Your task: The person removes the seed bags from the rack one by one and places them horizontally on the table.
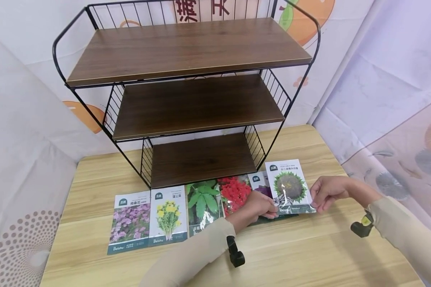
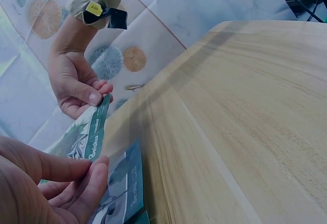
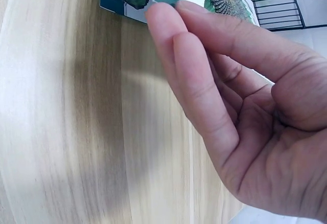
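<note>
A sunflower seed packet (image 1: 289, 185) is held up at the right end of a row of packets, tilted over the ones beneath. My left hand (image 1: 258, 206) pinches its lower left corner between thumb and fingers, as the left wrist view also shows. At the lower right corner, my right hand (image 1: 328, 192) pinches the packet with thumb and fingertips; the right wrist view shows this hand (image 3: 240, 101) close up. Under the held packet lies a purple-pictured packet (image 1: 260, 185), mostly covered. Left of it, a red-flower packet (image 1: 233, 191) is partly hidden by my left hand.
A three-tier shelf (image 1: 197, 107) with dark boards and black wire sides stands behind the row. Further left on the wooden table (image 1: 291, 255) lie a green-leaf packet (image 1: 202, 203), a yellow-flower packet (image 1: 169, 215) and a pink-flower packet (image 1: 129, 221). Patterned cloth (image 1: 391, 99) hangs at the sides.
</note>
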Tool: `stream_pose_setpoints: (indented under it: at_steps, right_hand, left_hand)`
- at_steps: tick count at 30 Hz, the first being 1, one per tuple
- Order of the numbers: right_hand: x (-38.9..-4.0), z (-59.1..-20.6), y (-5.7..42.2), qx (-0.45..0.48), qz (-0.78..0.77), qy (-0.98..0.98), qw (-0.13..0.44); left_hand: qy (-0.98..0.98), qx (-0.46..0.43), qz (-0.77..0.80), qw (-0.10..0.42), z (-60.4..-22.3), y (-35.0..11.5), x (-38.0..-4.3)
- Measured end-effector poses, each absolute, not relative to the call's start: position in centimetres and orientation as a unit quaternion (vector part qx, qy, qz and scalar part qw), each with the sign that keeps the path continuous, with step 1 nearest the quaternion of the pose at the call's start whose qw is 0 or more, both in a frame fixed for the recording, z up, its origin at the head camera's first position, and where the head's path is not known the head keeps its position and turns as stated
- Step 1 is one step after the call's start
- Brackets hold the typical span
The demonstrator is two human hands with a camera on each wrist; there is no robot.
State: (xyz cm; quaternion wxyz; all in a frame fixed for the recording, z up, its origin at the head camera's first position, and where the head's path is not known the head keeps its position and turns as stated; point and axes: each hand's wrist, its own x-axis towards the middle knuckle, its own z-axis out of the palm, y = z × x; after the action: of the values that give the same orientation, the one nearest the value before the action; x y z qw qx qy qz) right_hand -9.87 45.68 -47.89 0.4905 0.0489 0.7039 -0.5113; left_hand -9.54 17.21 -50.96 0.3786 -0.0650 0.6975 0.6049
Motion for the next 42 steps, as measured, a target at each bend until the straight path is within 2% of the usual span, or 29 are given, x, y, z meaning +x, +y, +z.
stream_pose_setpoints:
  at_steps: [15,26,31,42]
  right_hand:
    - [-10.0,-47.6,47.2,0.059,-0.511,0.713,0.476]
    - [-10.0,-47.8,47.7,0.079,-0.515,0.734,0.435]
    - [-9.7,-48.2,47.8,0.087,-0.528,0.736,0.415]
    - [-9.3,-48.4,48.2,0.128,-0.533,0.729,0.411]
  left_hand:
    - [0.692,-0.086,0.627,0.347,-50.7,18.7,-9.7]
    - [0.68,-0.124,0.664,0.284,-51.2,20.0,-9.8]
    - [0.691,-0.113,0.66,0.272,-51.4,20.2,-9.8]
    - [0.717,-0.106,0.636,0.265,-51.6,20.5,-9.8]
